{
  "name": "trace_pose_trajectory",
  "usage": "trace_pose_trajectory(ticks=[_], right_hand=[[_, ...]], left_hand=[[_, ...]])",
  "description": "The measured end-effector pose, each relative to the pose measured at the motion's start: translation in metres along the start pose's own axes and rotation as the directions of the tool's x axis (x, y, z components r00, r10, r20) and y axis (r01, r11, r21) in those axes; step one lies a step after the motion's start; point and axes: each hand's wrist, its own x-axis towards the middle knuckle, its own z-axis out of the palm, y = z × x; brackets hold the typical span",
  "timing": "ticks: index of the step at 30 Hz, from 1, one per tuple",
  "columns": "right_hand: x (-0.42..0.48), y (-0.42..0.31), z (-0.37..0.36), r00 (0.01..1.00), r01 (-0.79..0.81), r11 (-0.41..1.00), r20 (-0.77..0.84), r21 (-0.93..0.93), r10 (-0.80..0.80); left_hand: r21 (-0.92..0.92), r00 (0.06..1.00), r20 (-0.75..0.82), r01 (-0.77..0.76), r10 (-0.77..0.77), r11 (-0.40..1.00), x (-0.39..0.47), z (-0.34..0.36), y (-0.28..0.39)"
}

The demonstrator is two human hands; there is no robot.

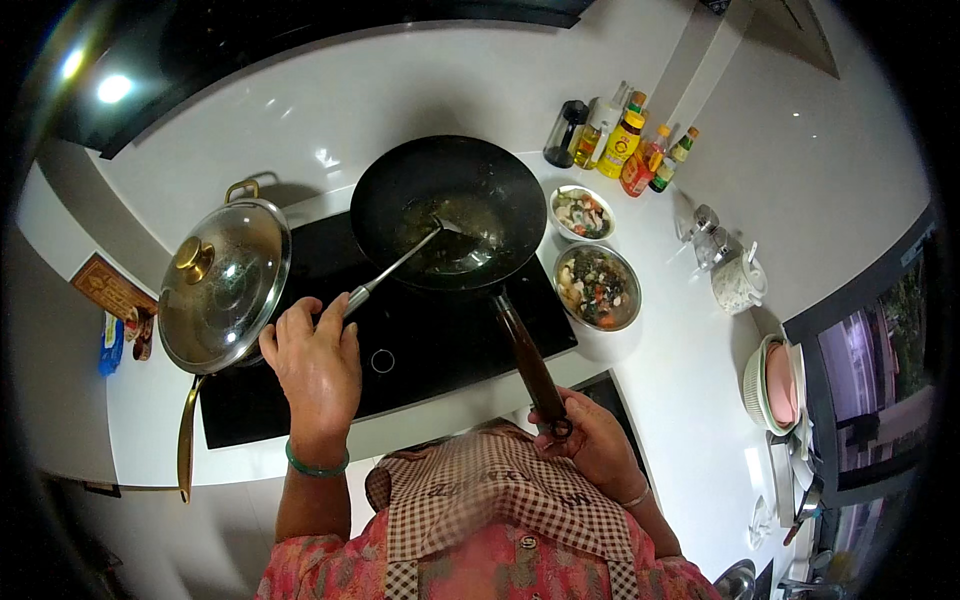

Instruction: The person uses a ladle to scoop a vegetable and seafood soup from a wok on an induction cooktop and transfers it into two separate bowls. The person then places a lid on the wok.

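A black wok (390,180) with a shallow pool of brownish liquid (480,229) in its bottom sits on the black glass cooktop (435,337). My left hand (319,367) grips the metal handle of a spatula (401,262), whose blade rests in the wok. Below and to the right, my right hand (596,439) is wrapped around the end of the wok's long brown handle (529,356). Close to the wok's right side stand a white bowl (556,217) and a metal bowl (636,300), each holding mixed cooked food with greens and red pieces.
A second pan under a domed glass lid (232,300) stands left, its gold handle (187,442) jutting past the counter edge. Several sauce and oil bottles (621,146) line the back right. A lidded white pot (739,283) and stacked baskets (769,382) lie farther right.
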Motion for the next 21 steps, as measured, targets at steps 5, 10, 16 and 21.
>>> trace_pose_trajectory(ticks=[5, 10, 16, 21], right_hand=[[0.002, -0.001, 0.000, 1.000, 0.008, 0.989, 0.003, -0.146, -0.007], [0.009, -0.007, 0.008, 0.999, -0.045, 0.998, -0.009, -0.054, 0.044], [0.024, -0.004, 0.002, 0.994, -0.073, 0.996, 0.091, 0.054, 0.068], [0.022, -0.013, 0.009, 0.997, -0.077, 0.992, 0.034, 0.101, 0.074]], left_hand=[[-0.132, 0.996, -0.077, -0.044, 0.034, 0.990, -0.014, -0.007, -0.011], [-0.106, 0.997, -0.017, -0.079, 0.078, 0.991, -0.003, -0.008, -0.013], [-0.124, 0.948, 0.294, -0.089, 0.123, 0.988, 0.020, 0.008, -0.007], [-0.140, 0.971, 0.198, -0.109, 0.136, 0.984, 0.034, 0.005, -0.006]])
